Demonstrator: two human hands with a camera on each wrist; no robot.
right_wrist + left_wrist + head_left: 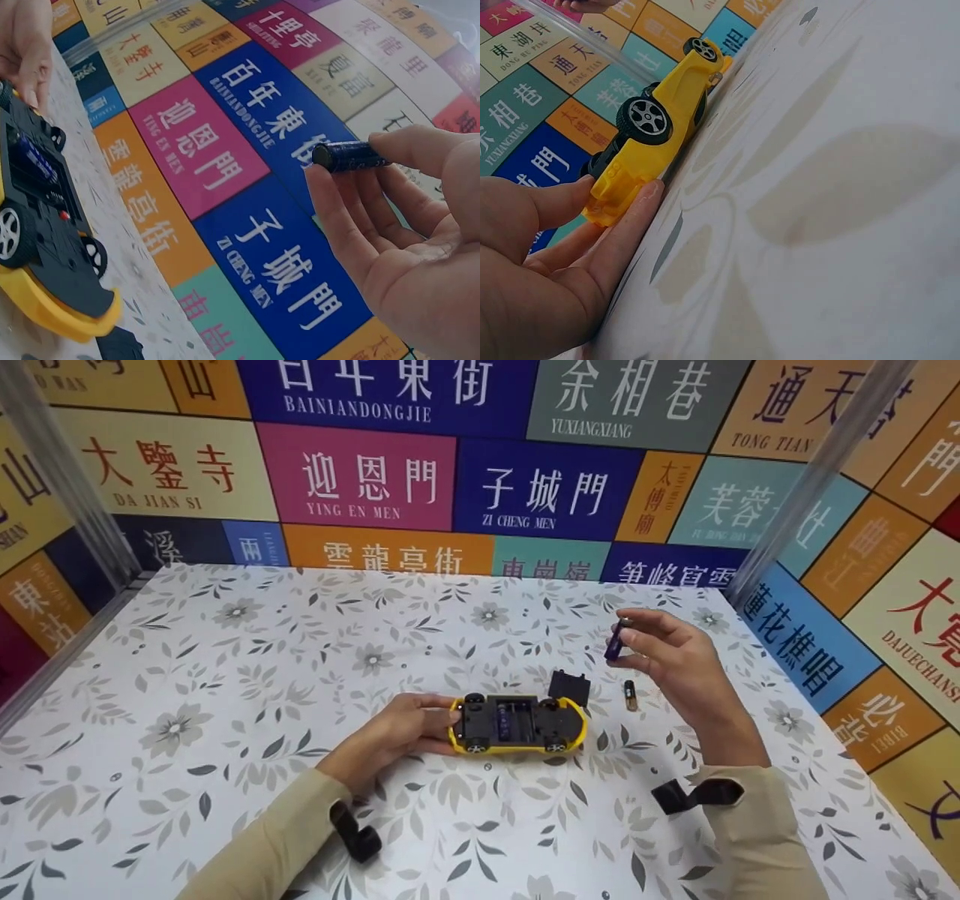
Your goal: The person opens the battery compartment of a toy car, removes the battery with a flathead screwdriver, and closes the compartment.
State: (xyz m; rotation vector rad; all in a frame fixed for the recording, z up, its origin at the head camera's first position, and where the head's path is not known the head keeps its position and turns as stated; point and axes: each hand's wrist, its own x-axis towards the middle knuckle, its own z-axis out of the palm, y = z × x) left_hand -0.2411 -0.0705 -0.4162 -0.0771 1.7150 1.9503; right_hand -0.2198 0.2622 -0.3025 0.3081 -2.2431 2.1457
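Observation:
A yellow toy car point(517, 746) lies upside down on the table, its dark underside facing up and its battery compartment uncovered. One dark blue battery point(36, 159) sits in that compartment in the right wrist view. At the car's left end, my left hand point(401, 727) grips the yellow body between thumb and fingers, seen also in the left wrist view point(607, 191). My right hand point(679, 660) is raised to the right of the car and pinches a dark blue battery point(356, 156) between thumb and fingertips.
Just behind the car's right end lies a black cover point(570, 688). To the right of that cover a black and copper battery point(630, 695) rests on the flower-patterned table point(300, 622). Panels with coloured signs point(360, 476) stand behind the table and at its sides.

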